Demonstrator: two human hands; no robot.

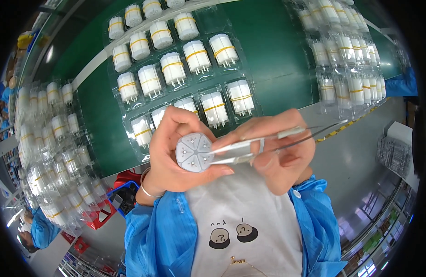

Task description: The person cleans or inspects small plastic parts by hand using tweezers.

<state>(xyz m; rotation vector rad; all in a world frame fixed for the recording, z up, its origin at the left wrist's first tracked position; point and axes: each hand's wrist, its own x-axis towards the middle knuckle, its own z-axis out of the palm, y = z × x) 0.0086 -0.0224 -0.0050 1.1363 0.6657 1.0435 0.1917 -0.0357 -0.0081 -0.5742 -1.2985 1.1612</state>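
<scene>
My left hand (164,152) is wrapped round a round bundle of white wedge-shaped pieces (193,150), its end face turned up with small metal pins on the wedges. In my right hand (287,159) is a pair of tweezers (236,152), its light-coloured arms smeared by motion. The tweezer tips meet the bundle's right edge, and I cannot tell whether they grip a pin. Just beyond my hands lies a clear plastic tray (174,102) with rows of similar white bundles (240,97), each held by a yellow band, pins facing me.
The tray rests on a green tabletop (277,69). Stacked clear trays of white bundles (56,157) rise at the left, with another stack (349,55) at the far right. Red and blue crates (125,196) stand below the left side. Other people in blue (44,226) are farther off.
</scene>
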